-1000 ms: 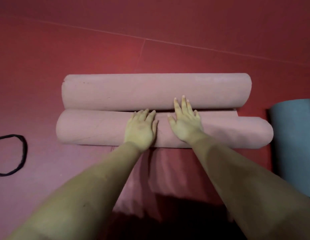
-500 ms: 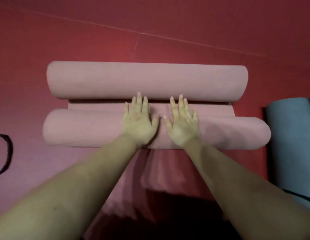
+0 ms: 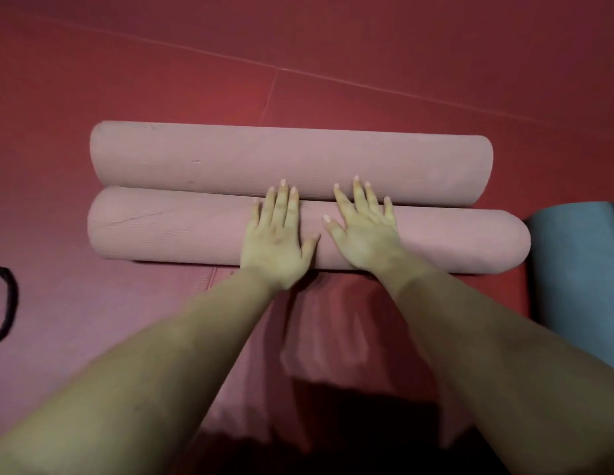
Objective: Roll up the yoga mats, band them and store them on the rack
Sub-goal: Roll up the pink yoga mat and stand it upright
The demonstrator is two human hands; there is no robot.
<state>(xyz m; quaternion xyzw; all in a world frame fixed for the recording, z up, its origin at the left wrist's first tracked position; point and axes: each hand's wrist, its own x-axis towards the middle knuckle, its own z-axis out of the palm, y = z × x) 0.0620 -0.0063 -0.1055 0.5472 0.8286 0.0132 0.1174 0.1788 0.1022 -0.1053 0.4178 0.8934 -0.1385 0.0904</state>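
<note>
A pink yoga mat lies on the red floor as two parallel rolls. The near roll (image 3: 168, 231) touches the far roll (image 3: 230, 159) along its length. My left hand (image 3: 278, 240) and my right hand (image 3: 362, 231) press flat on the middle of the near roll, fingers straight, the fingertips reaching the seam between the rolls. A black elastic band (image 3: 7, 303) lies on the floor at the left edge, partly out of view.
A grey-blue mat (image 3: 576, 269) lies at the right edge, close to the near roll's right end. Pink clothing on my lap (image 3: 333, 337) fills the space between my forearms. Seams cross the red padded floor (image 3: 298, 46) behind the rolls.
The near roll has moved forward under my palms; the flat strip between the two rolls has closed and they now touch. Both hands have stretched further forward.
</note>
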